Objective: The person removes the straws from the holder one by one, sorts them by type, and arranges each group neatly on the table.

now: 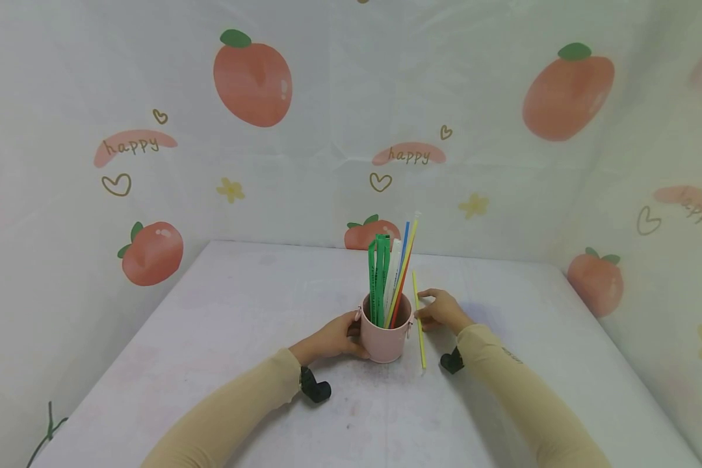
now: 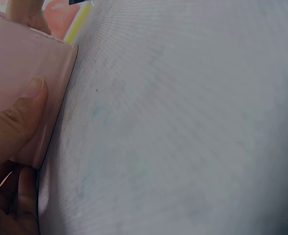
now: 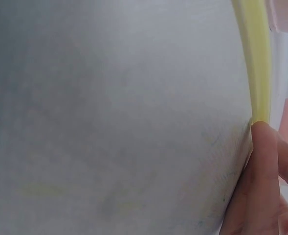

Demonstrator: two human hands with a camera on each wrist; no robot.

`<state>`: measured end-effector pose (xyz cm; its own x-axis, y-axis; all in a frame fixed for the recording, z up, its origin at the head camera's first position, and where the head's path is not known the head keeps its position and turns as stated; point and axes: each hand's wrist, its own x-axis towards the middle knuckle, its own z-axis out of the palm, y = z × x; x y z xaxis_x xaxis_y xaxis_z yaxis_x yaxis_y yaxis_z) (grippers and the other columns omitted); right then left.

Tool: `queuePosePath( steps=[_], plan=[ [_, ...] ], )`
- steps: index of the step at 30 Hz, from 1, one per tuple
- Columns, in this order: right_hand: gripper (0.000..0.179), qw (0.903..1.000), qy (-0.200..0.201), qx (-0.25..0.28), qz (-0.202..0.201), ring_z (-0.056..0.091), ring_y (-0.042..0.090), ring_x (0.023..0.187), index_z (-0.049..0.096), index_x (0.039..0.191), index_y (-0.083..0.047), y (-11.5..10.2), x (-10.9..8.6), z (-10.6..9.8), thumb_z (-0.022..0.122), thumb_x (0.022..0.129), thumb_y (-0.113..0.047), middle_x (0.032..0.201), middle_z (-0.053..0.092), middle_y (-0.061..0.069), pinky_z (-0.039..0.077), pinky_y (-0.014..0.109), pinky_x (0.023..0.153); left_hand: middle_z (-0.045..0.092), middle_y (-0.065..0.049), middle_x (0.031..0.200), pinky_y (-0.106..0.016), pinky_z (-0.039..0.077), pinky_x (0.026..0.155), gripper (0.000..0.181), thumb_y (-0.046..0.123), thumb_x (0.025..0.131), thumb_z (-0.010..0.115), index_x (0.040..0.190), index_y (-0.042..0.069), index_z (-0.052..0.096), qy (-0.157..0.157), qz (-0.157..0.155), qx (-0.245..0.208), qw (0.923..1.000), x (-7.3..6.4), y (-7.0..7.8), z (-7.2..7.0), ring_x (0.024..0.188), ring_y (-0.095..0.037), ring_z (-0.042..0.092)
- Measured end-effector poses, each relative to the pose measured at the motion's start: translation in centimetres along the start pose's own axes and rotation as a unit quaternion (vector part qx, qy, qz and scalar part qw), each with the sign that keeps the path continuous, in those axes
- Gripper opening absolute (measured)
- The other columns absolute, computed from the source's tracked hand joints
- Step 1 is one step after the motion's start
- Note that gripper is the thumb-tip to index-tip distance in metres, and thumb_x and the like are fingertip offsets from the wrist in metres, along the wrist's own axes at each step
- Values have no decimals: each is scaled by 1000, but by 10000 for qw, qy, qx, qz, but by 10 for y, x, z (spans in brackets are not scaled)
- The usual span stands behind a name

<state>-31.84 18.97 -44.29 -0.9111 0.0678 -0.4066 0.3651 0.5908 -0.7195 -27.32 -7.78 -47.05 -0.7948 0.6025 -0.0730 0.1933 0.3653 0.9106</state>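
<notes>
A small pink bucket [image 1: 384, 342] stands upright on the table, holding green paper-wrapped strips [image 1: 379, 279], whitish ones, and blue, red and yellow straws [image 1: 405, 266]. My left hand [image 1: 338, 336] grips its left side; in the left wrist view the thumb [image 2: 21, 120] presses on the wall, with other fingers low near the base. Just right of the bucket, a loose yellow straw [image 1: 420, 344] runs front to back along the table. My right hand [image 1: 441, 310] pinches this straw near its middle. In the right wrist view a digit [image 3: 265, 161] overlaps the yellow straw [image 3: 258, 73].
The white table [image 1: 240, 312] reaches back to a wall sheet [image 1: 327, 182] printed with peaches and hearts. A dark device [image 1: 316, 387] sits at the left wrist, another [image 1: 452, 361] at the right. Thin green strands [image 1: 49, 426] show at the table's left edge.
</notes>
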Motion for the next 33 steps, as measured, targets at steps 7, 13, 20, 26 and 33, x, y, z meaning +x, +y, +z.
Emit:
queuePosePath(
  steps=[7, 13, 20, 26, 33],
  plan=[
    [63, 9999, -48, 94, -20, 61, 11, 58, 46, 141, -6, -3, -5, -2, 74, 84, -6, 80, 63, 7, 59, 24, 58, 45, -9, 147, -40, 41, 111, 88, 5, 73, 83, 147, 4, 35, 16, 20, 18, 10000, -1, 1, 0, 131, -27, 50],
    [62, 9999, -79, 93, -94, 61, 10, 59, 46, 141, -5, -1, -5, -2, 73, 85, -8, 80, 63, 7, 59, 24, 58, 46, -8, 146, -40, 41, 111, 87, 6, 73, 83, 146, 5, 36, 46, -19, 6, 10000, -1, 2, 1, 130, -26, 50],
    [62, 9997, -110, 177, -102, 60, 10, 58, 46, 141, -6, 0, -5, -2, 73, 85, -9, 79, 62, 5, 58, 23, 58, 46, -9, 147, -40, 41, 111, 87, 6, 73, 83, 146, 5, 36, 49, -55, -58, 10000, -1, 2, 0, 131, -27, 50],
    [59, 9993, -161, 303, -162, 60, 8, 56, 47, 138, -3, 2, -8, -4, 73, 85, -8, 76, 62, 4, 58, 23, 58, 46, -8, 146, -40, 41, 111, 87, 6, 73, 84, 146, 6, 36, 58, -99, -55, 9999, 0, 2, 1, 131, -26, 50],
    [53, 9981, -297, 451, -287, 60, 8, 57, 48, 135, 1, 4, -13, -7, 70, 87, -7, 76, 59, 4, 58, 23, 59, 45, -8, 147, -40, 40, 112, 88, 7, 73, 84, 147, 6, 35, 48, -38, -40, 10000, -1, 2, 1, 131, -26, 49]
  ],
)
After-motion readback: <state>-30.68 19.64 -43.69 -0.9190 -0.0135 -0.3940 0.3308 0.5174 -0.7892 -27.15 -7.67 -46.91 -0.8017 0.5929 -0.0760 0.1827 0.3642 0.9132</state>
